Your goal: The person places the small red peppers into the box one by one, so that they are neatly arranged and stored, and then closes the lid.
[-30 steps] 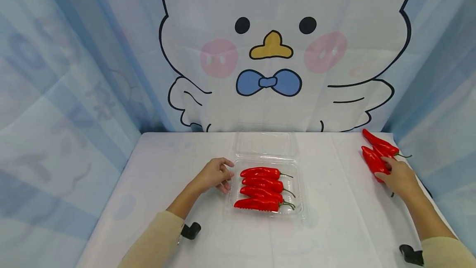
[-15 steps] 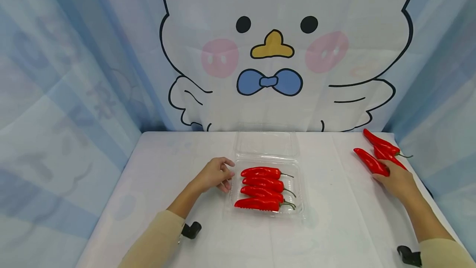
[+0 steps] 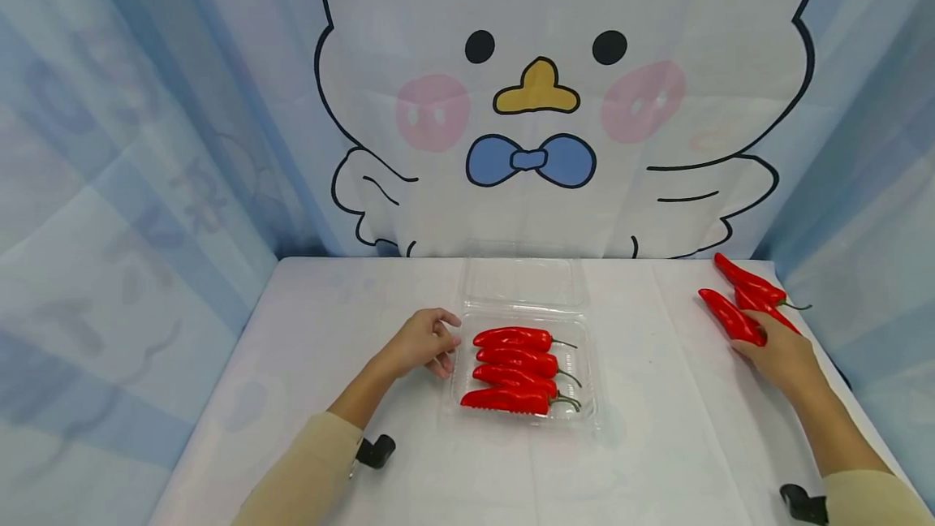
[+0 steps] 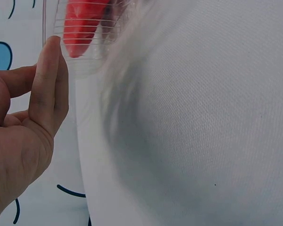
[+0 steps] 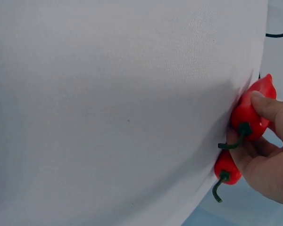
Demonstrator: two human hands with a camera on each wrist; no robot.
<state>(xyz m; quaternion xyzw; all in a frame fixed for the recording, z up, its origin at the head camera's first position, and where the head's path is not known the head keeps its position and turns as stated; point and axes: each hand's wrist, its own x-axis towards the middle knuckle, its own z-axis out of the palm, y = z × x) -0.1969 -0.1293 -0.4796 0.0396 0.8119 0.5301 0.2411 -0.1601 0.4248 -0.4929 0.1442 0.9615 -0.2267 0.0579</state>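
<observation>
My left hand (image 3: 420,343) has its fingers relaxed and fairly straight, fingertips right at the left wall of a clear plastic clamshell box (image 3: 593,380). Several red chili peppers (image 3: 514,360) lie side by side in the box, green stems to the right. At the table's right edge, my right hand (image 3: 785,357) grips another red chili pepper (image 3: 725,316) between thumb and fingers; in the right wrist view its green stem (image 5: 236,141) points toward the camera. Two more chili peppers lie beside it, the farther one (image 3: 748,279) fully seen, the nearer one (image 3: 760,307) partly behind my hand.
The box's lid (image 3: 523,282) is folded back toward the rear edge of the white-covered table (image 3: 657,445). A printed curtain (image 3: 526,217) hangs directly behind the table, with blue curtains (image 3: 869,266) along both sides.
My right hand has closed its fingers round the chili pepper and turned it, its tip shifting left. The left hand and the box have stayed in place.
</observation>
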